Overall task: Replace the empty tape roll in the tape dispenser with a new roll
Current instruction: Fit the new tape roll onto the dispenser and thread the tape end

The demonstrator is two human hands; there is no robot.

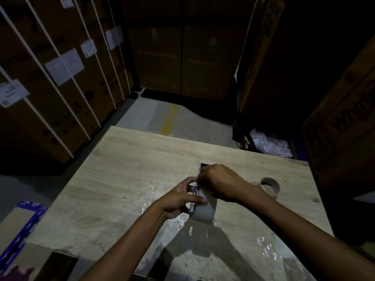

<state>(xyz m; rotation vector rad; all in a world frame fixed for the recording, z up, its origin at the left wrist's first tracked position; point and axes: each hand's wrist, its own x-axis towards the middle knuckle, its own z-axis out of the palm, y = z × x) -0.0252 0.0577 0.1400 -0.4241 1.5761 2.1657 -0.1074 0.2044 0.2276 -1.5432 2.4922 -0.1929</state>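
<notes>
Left of centre in the frame, the left hand [180, 199] is seen closed round the dispenser [199, 175], thumb laid across the near face of the new roll [204, 209], fingers wrapped behind the blue frame. The dispenser is held upright just above the table [125, 159], its long axis running from the roll at lower centre up and slightly right to the toothed blade at its top end. The roll sits low in the frame, seemingly seated in the dispenser already, though the hub is hidden and that cannot be confirmed.

Moving right, the right hand [221, 183] is curled over the upper part of the dispenser, knuckles up, fingertips tucked down out of sight against the frame. Something is being pinched or pressed there, probably the tape's free end, but the fingers' hold cannot be told for certain. The blade lies just beyond and above this hand, so it is the right hand, the nearer of the two, that is placed to draw tape up along that axis toward the teeth; the left is judged to be only steadying.

Further right, well apart from both hands, the empty core [271, 184] is left lying on the table. Threading looks to be the step in hand.
</notes>
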